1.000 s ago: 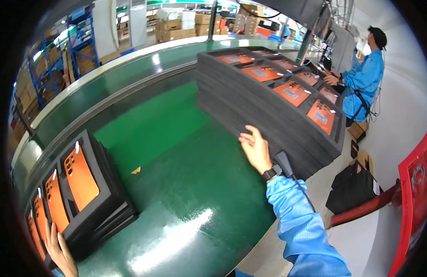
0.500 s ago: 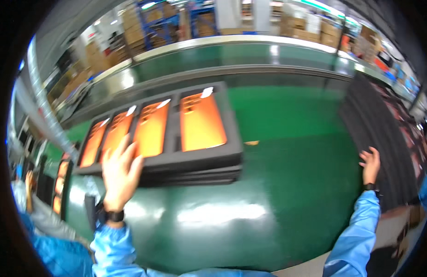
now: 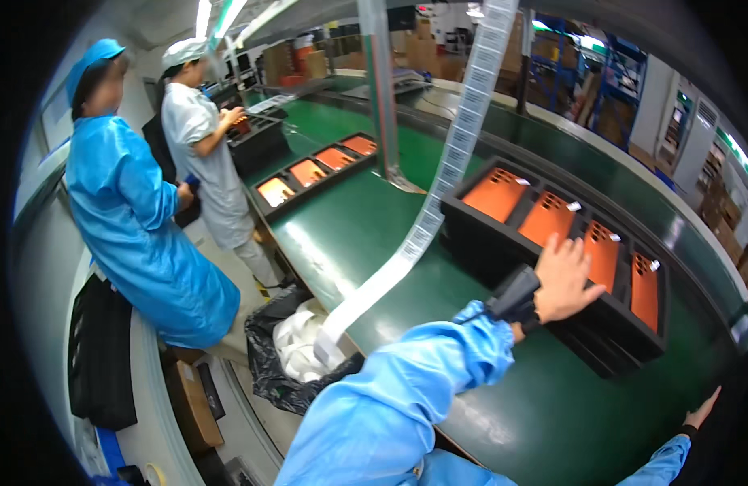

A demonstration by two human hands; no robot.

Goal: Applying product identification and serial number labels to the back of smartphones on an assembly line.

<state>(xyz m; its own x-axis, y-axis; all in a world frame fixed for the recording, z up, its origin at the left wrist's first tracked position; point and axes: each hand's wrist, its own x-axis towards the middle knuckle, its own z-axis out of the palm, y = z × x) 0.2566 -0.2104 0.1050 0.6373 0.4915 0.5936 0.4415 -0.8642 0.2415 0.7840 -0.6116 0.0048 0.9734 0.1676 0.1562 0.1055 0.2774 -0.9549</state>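
A black foam tray (image 3: pixel 479 223) on the green table holds several orange phone back covers (image 3: pixel 604 259), each with dark camera holes and a small white tab. My left hand (image 3: pixel 564 279) is over the near edge of this tray with its fingers spread, close to the middle covers and gripping nothing; contact with them cannot be made out. Further right, near the dark rim of the picture, my right hand (image 3: pixel 702 410) is stretched out and open. What lies just beyond its fingertips is lost in shadow.
A long printed white label strip (image 3: pixel 439 194) hangs down to a black-bagged bin (image 3: pixel 269 348) of white waste. Left of the strip lies another tray of orange covers (image 3: pixel 308 172). Two co-workers, one in blue (image 3: pixel 135 194), one in white (image 3: pixel 197 130), stand at left. A metal post (image 3: pixel 380 89) rises behind.
The view has swung to the left, bringing co-workers, bin and label strip into sight. My left hand stays over the tray; my right hand is now at the far right rim, still open.
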